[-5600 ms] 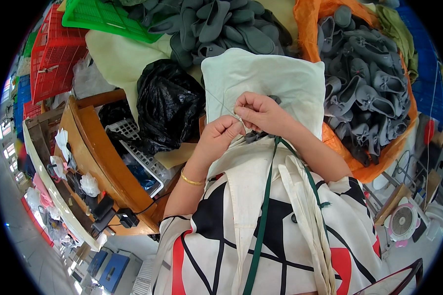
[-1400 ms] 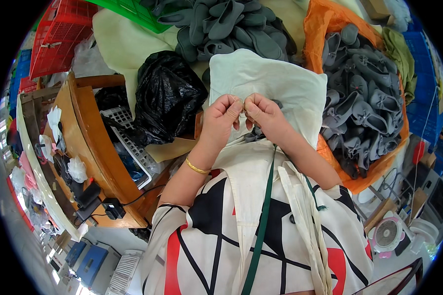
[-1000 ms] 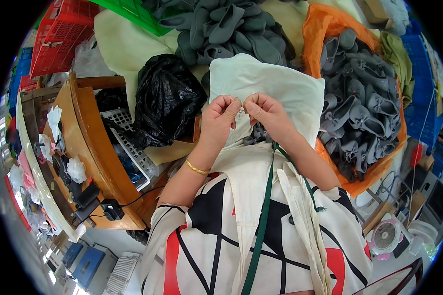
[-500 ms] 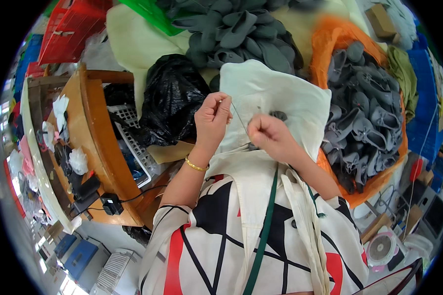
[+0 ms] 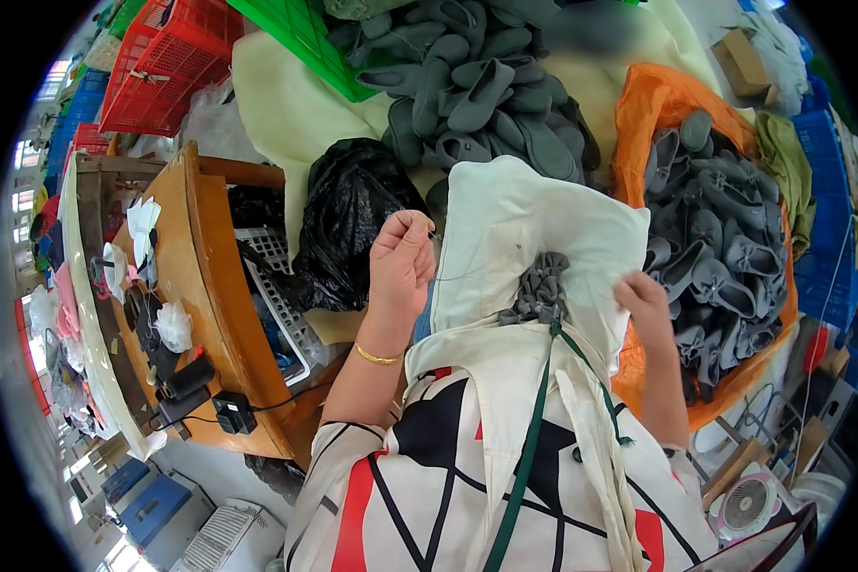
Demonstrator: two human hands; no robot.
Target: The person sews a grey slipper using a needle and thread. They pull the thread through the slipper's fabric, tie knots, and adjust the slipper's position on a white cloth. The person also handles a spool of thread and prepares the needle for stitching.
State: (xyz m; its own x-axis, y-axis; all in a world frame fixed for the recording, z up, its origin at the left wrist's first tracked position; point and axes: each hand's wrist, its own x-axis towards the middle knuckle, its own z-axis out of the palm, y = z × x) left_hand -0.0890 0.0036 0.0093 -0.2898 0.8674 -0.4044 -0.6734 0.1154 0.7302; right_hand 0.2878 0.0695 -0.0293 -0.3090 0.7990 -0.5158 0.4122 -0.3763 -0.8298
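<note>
My left hand, with a gold bangle on its wrist, is raised left of the white cloth on my lap. Its fingertips pinch a fine thread, which runs toward the cloth. A tiny dark tip shows at the fingers; whether it is a needle is too small to tell. Over the cloth's right edge, my right hand is closed, and what it holds, if anything, is hidden. A bunch of small dark grey fabric pieces lies on the cloth between my hands, by my cream apron.
Grey shoes are heaped ahead, and more fill an orange bag at right. A black plastic bag and a wooden desk with an open drawer stand at left. A green crate is at the back.
My hands have moved apart: the right has swung right to the cloth's edge, the left slightly down. The small grey pieces, mostly covered before, now show. The view has shifted a little.
</note>
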